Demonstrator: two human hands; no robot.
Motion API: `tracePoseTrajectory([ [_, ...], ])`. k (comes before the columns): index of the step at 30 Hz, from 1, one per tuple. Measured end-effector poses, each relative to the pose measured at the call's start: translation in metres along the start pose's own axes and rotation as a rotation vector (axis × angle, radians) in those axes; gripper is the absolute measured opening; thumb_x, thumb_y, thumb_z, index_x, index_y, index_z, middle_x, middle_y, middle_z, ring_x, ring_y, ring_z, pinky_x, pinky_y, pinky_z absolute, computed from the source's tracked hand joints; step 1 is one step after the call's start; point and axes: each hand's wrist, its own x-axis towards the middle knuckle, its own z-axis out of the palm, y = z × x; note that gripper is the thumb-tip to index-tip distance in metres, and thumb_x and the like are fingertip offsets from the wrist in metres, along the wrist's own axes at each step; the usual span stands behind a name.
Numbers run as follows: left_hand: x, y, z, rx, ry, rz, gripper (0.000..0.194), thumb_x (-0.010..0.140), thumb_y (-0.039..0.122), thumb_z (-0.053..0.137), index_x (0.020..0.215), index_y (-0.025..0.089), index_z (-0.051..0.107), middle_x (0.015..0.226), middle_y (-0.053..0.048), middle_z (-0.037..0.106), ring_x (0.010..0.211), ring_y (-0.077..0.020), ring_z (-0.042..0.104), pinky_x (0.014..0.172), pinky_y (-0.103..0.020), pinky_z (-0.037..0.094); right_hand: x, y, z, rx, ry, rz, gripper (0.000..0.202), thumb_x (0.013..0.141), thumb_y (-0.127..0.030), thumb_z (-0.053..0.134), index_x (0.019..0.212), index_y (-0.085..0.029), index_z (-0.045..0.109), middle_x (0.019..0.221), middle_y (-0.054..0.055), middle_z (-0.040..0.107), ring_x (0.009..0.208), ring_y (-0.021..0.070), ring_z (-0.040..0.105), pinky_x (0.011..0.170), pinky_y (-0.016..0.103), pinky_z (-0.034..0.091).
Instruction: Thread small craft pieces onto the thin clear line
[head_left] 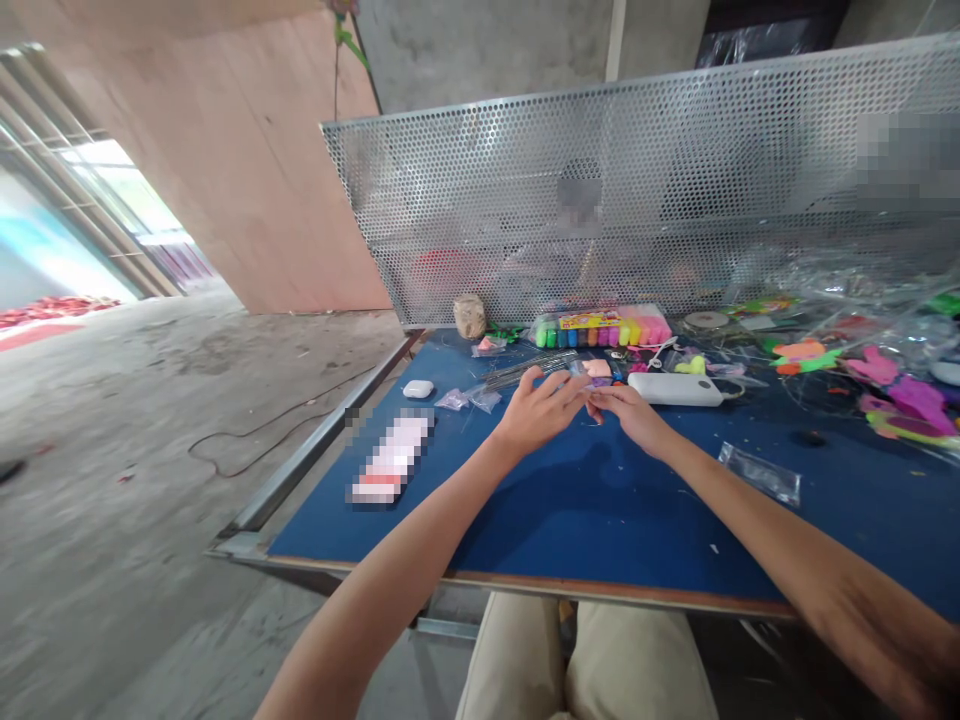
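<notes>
Hands: two, both bare; the left hand (544, 408) has its fingers partly fanned and arched, the right hand (639, 420) reaches in with its fingers close together, and their fingertips meet above the table. Whether either pinches anything I cannot tell; whatever lies between them is too small to make out.
Nearest piece: one peach-coloured, rounded lump in clear plastic (598, 368), at twelve o'clock from the meeting fingertips, just beyond them.
Wires: one loose bundle of thin, straight, shiny grey strands (525, 372), at ten o'clock, near the left hand; single strands cannot be counted.
White bar: one smooth, long, round-edged white device (675, 389), at three o'clock, near the right hand.
Packets: two small, crinkled, clear plastic packets (452, 400), at nine o'clock; one flat, glossy, clear plastic sleeve (761, 474), at four.
White case: one smooth, rounded white case (418, 389), at nine, farther out.
Lump: one rough, tan, stone-like block (470, 316), at ten, by the panel.
Colour set: one clear-wrapped row of bright, soft-looking pieces (604, 329), at twelve.
Surfaces: one flat blue tabletop (540, 530); one perforated grey metal panel (480, 190) at twelve, behind everything.
</notes>
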Motion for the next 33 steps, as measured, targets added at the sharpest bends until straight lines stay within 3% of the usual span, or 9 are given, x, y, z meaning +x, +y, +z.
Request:
tracePoseTrajectory([
  [6, -0.009, -0.012, 0.001, -0.054, 0.005, 0.066, 0.028, 0.096, 0.022, 0.054, 0.12, 0.033, 0.064, 0.122, -0.001, 0.069, 0.105, -0.0183, 0.06, 0.093, -0.041, 0.036, -0.004, -0.004, 0.003, 0.062, -0.028, 0.052, 0.028, 0.088, -0.035, 0.056, 0.066, -0.019, 0.061, 0.066, 0.0, 0.057, 0.063, 0.0155, 0.052, 0.067, 0.031, 0.039],
  [11, -0.012, -0.017, 0.002, -0.087, 0.027, 0.07, 0.027, 0.096, 0.039, 0.055, 0.12, 0.033, 0.065, 0.118, -0.002, 0.07, 0.099, -0.0185, 0.061, 0.091, -0.041, 0.035, -0.005, -0.007, 0.007, 0.157, -0.022, 0.063, 0.026, 0.087, -0.033, 0.056, 0.067, -0.018, 0.061, 0.068, 0.0, 0.056, 0.063, 0.0147, 0.048, 0.065, 0.031, 0.037],
  [15, -0.011, -0.017, 0.002, -0.092, 0.067, 0.073, 0.025, 0.097, 0.037, 0.053, 0.118, 0.032, 0.066, 0.117, -0.002, 0.07, 0.096, -0.0176, 0.061, 0.09, -0.04, 0.033, -0.005, -0.008, 0.007, 0.066, -0.013, 0.04, 0.028, 0.088, -0.032, 0.054, 0.063, -0.019, 0.056, 0.065, -0.001, 0.051, 0.065, 0.0149, 0.044, 0.064, 0.03, 0.033],
  [22, -0.011, -0.017, -0.001, -0.114, 0.02, 0.018, 0.024, 0.098, 0.032, 0.052, 0.117, 0.036, 0.067, 0.117, -0.001, 0.07, 0.099, -0.0177, 0.06, 0.092, -0.041, 0.031, -0.004, -0.006, 0.008, 0.006, 0.004, 0.012, 0.028, 0.089, -0.037, 0.055, 0.067, -0.02, 0.059, 0.066, -0.001, 0.052, 0.066, 0.0158, 0.044, 0.065, 0.03, 0.034],
  [28, -0.006, -0.013, -0.002, -0.193, -0.027, -0.097, 0.024, 0.098, 0.038, 0.052, 0.113, 0.033, 0.069, 0.123, -0.004, 0.066, 0.109, -0.0217, 0.056, 0.093, -0.044, 0.028, -0.004, -0.006, 0.005, -0.107, -0.001, 0.0, 0.034, 0.091, -0.046, 0.054, 0.072, -0.02, 0.063, 0.068, 0.0, 0.056, 0.066, 0.0163, 0.046, 0.062, 0.03, 0.034],
  [33, -0.003, -0.012, -0.005, -0.241, -0.041, -0.167, 0.025, 0.097, 0.042, 0.052, 0.108, 0.032, 0.072, 0.123, -0.006, 0.062, 0.111, -0.0242, 0.051, 0.095, -0.046, 0.027, -0.005, -0.013, 0.004, -0.232, -0.009, -0.046, 0.034, 0.094, -0.043, 0.051, 0.07, -0.02, 0.061, 0.067, 0.0, 0.056, 0.063, 0.0158, 0.046, 0.062, 0.03, 0.033],
])
